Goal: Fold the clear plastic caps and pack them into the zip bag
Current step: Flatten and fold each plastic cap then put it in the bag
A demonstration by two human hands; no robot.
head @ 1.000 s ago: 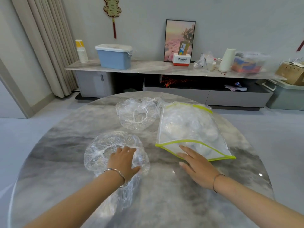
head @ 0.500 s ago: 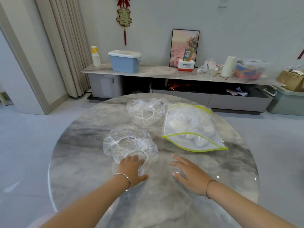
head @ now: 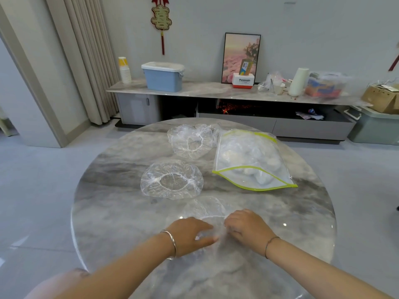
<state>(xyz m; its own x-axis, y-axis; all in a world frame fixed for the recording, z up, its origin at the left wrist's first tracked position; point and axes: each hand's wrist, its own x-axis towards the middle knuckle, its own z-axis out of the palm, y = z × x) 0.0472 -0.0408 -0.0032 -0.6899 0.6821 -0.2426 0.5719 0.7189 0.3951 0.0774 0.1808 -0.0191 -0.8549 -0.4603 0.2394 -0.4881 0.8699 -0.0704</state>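
Pinching cap (head: 207, 209), zip bag (head: 248, 156) lengthwise, mouth nearward

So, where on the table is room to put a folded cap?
Bare table left of the middle cap, and right of the right hand, in front of the zip bag. Crowded farther back: far cap beside the bag.

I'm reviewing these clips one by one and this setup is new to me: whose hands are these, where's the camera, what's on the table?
No machine here: a person works bare-handed, filmed by one head-worn camera looking forward and down. On the marble table lie a zip bag with folded caps inside, a far cap, a middle cap and the nearest cap. The right hand curls its fingers on the nearest cap's edge; the left hand is at it too, grip blurred.
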